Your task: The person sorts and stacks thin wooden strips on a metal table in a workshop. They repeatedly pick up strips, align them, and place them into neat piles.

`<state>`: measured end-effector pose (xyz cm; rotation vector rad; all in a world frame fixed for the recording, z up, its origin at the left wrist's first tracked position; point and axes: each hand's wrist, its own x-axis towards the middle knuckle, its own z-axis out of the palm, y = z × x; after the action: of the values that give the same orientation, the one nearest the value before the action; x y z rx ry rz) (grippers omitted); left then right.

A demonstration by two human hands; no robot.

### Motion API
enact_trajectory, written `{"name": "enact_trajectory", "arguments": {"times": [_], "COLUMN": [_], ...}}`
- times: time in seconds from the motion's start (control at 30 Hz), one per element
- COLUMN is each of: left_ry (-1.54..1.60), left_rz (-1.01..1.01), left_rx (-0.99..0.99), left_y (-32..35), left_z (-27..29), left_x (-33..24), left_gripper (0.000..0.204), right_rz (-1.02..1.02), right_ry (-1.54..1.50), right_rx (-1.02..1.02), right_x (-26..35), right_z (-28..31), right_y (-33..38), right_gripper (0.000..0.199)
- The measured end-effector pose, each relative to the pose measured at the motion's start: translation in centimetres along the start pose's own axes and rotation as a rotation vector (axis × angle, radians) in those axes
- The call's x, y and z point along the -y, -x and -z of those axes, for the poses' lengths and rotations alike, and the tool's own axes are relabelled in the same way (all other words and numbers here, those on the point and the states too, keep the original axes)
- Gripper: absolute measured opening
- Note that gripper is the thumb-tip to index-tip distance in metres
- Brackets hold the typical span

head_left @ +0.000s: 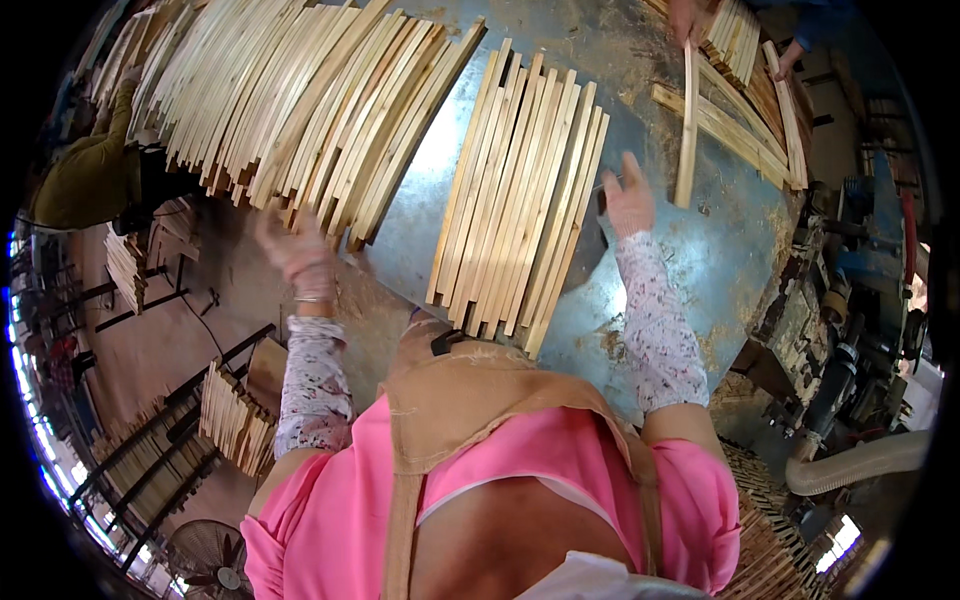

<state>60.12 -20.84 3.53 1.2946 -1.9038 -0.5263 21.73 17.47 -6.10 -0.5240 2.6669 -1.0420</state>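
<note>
A group of long, pale wooden strips (520,190) lies side by side on the blue-grey metal table (420,235) in front of me. My right hand (630,198), in a patterned sleeve, is just beyond the group's right edge. Its fingers are apart and nothing is in them. At the near ends of a larger row of wooden strips (310,100) on the left is my left hand (298,255). Motion smears its fingers, so whether it grips a strip is unclear.
Another person's hand (684,20) holds a strip at the upper right, beside more stacked wood (735,45). A person in an olive sleeve (90,180) is at the far left. Racks of strips (235,415) and a fan (210,560) stand lower left; machinery (840,370) is right.
</note>
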Motion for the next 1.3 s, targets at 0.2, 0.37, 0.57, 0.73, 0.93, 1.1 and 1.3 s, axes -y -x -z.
{"name": "enact_trajectory", "arguments": {"times": [0.2,0.37,0.57,0.73,0.93,1.1,1.3], "left_ry": [0.046,-0.032,0.152,0.243,0.171,0.470,0.749], "left_rz": [-0.479,-0.503,0.242,0.415,0.349,0.583,0.802], "left_rx": [0.884,0.771,0.828,1.060,1.173,1.098,1.081], "left_y": [13.8,17.2,14.9,13.0,11.2,11.2,8.2], "left_z": [-4.6,-5.1,-5.4,-5.5,-6.1,-7.1,-5.0], "left_x": [-10.4,-9.3,-4.6,-2.8,-2.4,1.2,-0.7], "left_gripper": [0.030,0.052,0.047,0.050,0.059,0.052,0.045], "right_rz": [0.292,0.335,0.336,-0.053,-0.380,-0.168,-0.024], "right_ry": [0.602,0.899,0.883,-0.593,-0.424,-0.730,-0.256], "right_rx": [0.235,0.252,0.375,0.217,0.432,0.249,0.512], "right_x": [15.7,17.2,17.7,19.2,19.8,22.1,23.9], "right_z": [-1.6,-6.6,-5.0,-0.8,-3.4,1.5,5.4], "right_y": [-7.8,-13.1,-13.2,-6.9,8.5,6.1,0.6], "right_gripper": [0.046,0.061,0.057,0.064,0.074,0.074,0.064]}}
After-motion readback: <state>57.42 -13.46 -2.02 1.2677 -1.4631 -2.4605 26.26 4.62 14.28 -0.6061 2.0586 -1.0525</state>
